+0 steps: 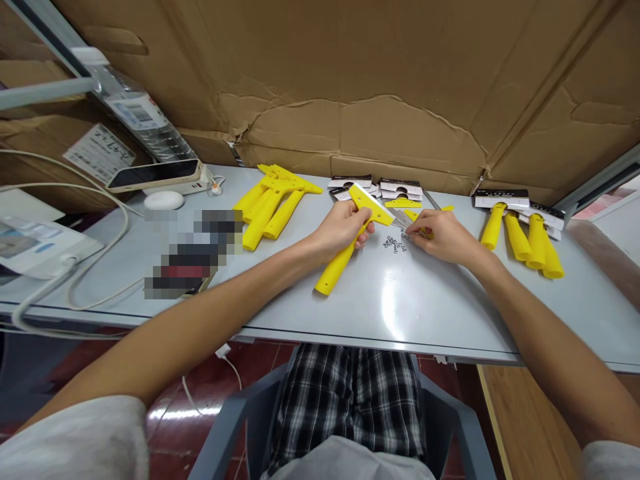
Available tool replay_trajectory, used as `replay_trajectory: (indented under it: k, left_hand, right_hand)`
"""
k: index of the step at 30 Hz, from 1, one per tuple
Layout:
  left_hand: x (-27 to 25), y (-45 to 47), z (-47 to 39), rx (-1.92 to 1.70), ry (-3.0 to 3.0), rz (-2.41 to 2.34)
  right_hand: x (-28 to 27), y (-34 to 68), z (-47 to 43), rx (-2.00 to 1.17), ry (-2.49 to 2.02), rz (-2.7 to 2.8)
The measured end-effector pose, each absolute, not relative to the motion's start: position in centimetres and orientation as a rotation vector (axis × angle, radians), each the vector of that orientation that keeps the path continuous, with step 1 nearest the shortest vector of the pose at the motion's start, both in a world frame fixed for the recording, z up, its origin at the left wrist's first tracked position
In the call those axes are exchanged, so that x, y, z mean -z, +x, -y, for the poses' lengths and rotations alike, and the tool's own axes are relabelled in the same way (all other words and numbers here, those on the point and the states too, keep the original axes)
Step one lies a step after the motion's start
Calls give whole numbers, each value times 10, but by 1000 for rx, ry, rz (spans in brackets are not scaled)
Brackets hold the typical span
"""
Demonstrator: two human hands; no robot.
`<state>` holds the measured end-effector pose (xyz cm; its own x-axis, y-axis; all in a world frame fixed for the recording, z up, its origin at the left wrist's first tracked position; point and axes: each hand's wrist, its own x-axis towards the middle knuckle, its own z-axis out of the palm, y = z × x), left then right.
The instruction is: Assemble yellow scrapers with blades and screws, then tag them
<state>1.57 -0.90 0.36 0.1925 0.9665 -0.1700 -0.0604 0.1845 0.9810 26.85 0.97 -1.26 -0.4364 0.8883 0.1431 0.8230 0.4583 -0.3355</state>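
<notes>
My left hand (345, 230) is wrapped round the neck of a yellow plastic scraper (336, 267). Its handle points down toward the table's front edge, and a pale blade strip lies along its wide head. Just right of that head, my right hand (440, 235) has its thumb and fingertips pinched together; what they grip is too small or hidden to make out. A bit of yellow shows under its curled fingers. Below and left of these fingertips lies a small pile of metal screws (395, 244). Behind the hands are carded packs (400, 189) with black and white headers.
Several yellow scraper handles (265, 210) are heaped at left. Several carded yellow scrapers (520, 250) lie at right. A phone (155, 175), a water bottle (137, 110) and white cables (107, 250) occupy the left side. Cardboard (360, 80) walls the back of the table (320, 320).
</notes>
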Motion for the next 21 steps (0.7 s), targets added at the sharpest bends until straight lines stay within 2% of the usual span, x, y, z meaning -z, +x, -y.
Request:
replay_trajectory:
  k: [21]
  left_hand:
    - [-3, 12, 9, -949, 1238, -1087]
  right_hand:
    - [12, 259, -3, -377, -1345, 2501]
